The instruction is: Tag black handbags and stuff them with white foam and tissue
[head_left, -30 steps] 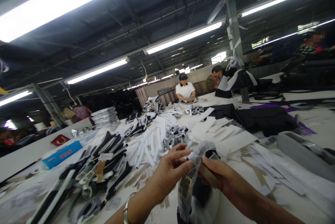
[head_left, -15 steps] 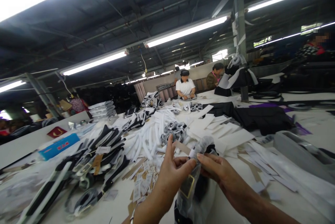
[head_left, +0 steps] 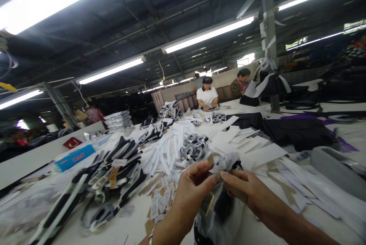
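In front of me stands a dark bag with a gold rectangular metal piece, partly covered by thin see-through plastic. Its handle arches at the top, wrapped in whitish film. My left hand pinches the wrapped handle from the left, thumb against bent fingers. A short light-brown strip sticks up beside those fingers; its lower end is hidden. My right hand is closed on the handle from the right, with thumb and fingers pressed together close to my left thumb.
White padded tubes, rolled grey straps and paper sheets cover the table ahead. Black-and-white straps and a blue box lie left. Small tags sit beside my left arm. A co-worker works across the table.
My left index finger, stretched upward before, has curled in toward the brown strip, which now stands more upright. Both hands remain at the wrapped handle. The view has shifted slightly.
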`<state>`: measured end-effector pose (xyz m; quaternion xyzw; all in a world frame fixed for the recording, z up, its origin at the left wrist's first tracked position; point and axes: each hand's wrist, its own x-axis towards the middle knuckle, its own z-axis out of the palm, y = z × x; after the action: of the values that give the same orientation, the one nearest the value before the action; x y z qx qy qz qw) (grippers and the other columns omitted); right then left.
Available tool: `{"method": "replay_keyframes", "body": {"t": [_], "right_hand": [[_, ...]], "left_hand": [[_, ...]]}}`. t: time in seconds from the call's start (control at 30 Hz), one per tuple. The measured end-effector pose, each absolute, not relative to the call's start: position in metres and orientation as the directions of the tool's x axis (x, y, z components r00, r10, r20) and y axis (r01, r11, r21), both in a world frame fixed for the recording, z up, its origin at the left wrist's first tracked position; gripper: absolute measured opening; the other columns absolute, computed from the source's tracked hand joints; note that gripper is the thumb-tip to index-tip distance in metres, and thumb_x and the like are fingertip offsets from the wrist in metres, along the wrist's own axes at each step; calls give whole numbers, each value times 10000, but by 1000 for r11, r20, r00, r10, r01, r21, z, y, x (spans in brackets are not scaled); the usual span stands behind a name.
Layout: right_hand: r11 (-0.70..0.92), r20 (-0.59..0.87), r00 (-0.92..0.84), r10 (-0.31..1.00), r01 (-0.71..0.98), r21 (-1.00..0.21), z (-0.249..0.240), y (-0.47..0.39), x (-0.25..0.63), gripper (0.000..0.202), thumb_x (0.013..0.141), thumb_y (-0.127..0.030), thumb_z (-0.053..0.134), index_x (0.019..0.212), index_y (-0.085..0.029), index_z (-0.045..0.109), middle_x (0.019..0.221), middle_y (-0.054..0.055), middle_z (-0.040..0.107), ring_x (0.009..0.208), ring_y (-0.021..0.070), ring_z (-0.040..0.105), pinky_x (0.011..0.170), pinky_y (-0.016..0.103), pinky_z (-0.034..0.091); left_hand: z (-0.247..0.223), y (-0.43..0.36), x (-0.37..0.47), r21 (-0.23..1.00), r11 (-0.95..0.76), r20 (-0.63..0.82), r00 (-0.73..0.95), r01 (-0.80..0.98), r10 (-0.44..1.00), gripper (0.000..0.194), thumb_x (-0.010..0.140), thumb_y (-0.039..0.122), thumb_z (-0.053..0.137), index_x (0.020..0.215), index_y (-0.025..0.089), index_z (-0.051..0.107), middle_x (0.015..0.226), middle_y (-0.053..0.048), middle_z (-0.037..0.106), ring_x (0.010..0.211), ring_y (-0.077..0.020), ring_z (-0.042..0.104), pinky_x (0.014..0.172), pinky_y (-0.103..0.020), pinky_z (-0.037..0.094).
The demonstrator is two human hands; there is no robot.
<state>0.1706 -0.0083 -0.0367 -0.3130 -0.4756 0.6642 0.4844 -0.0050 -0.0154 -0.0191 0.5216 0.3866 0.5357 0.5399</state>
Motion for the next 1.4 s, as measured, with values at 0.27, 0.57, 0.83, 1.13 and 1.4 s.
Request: {"method": "replay_keyframes", "body": {"t": [0.27, 0.57, 0.83, 1.13, 1.4], "right_hand": [[-219, 90, -417, 905, -636, -740, -56, -12, 172, 228, 747, -365, 816, 917, -214, 795, 959, 58, 716, 914, 201, 628, 846, 305, 522], [142, 212, -132, 968, -410, -901, -74, -16, 142, 371, 830, -512, 730, 967, -168, 750, 702, 21, 630, 673, 152, 557, 658, 259, 472], [228, 226, 33, 973, -217, -949, -63, -15, 135, 461, 776, -650, 665, 731, -191, 657, 615, 2, 591, 597, 163, 548, 584, 261, 445], [236, 226, 68, 972, -232, -944, -67, -15, 137, 487, 714, -654, 715, 625, -198, 572, 553, -10, 558, 540, 142, 507, 534, 253, 412], [194, 200, 15, 980, -318, -928, -65, -15, 138, 432, 712, -595, 773, 645, -203, 604, 594, 8, 592, 578, 160, 528, 567, 271, 425]], "left_hand": [[-16, -21, -5, 985, -125, 134, 67, -121, 989, 565, 692, 401, 868, 1156, 152, 664, 1222, -140, 701, 1165, -295, 642, 969, -354, 514], [-15, -28, 0, 972, -233, 230, 89, 19, 969, 394, 777, 403, 789, 1076, 155, 717, 1143, -115, 742, 1092, -299, 682, 977, -396, 533], [-33, -24, 2, 865, -417, 432, 10, 280, 902, 314, 826, 315, 711, 1129, 240, 739, 1129, -81, 748, 1057, -263, 702, 979, -389, 540], [-5, -40, 10, 818, -439, 464, 23, 371, 885, 178, 877, 336, 646, 948, 220, 762, 941, -45, 780, 878, -219, 740, 815, -290, 582], [-20, -35, 9, 344, -554, 750, 132, 758, 648, 255, 878, 204, 632, 1092, 273, 755, 1008, -49, 784, 880, -230, 758, 797, -280, 594]]}}
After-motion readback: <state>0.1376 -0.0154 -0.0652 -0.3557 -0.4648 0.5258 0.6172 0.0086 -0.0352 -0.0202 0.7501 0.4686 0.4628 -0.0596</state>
